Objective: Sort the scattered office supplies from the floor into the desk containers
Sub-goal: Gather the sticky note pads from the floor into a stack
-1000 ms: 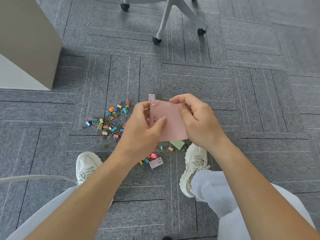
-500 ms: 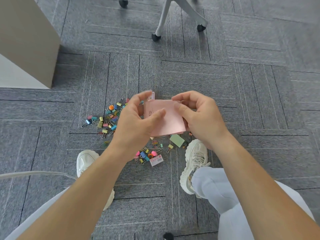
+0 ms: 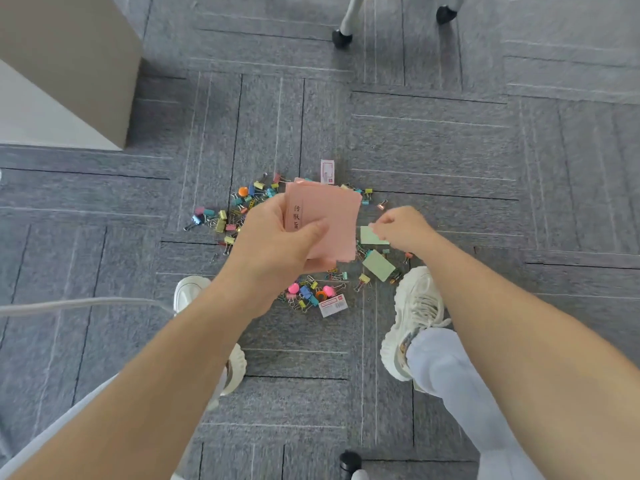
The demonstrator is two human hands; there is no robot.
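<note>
Left hand [image 3: 277, 237]: thumb and curled fingers are gripping a stack of pink square paper notes [image 3: 329, 216], holding it above the grey carpet-tile floor [image 3: 433, 150]. Right hand [image 3: 403, 228], just right of the stack: fingertips [image 3: 375, 227] are pinching the edge of a pale green rectangular paper note [image 3: 370, 238]. A second pale green note [image 3: 379, 265] is lying below-right of the stack. Small multicoloured metal binder clips [image 3: 221, 225] are lying scattered left of and under it.
</note>
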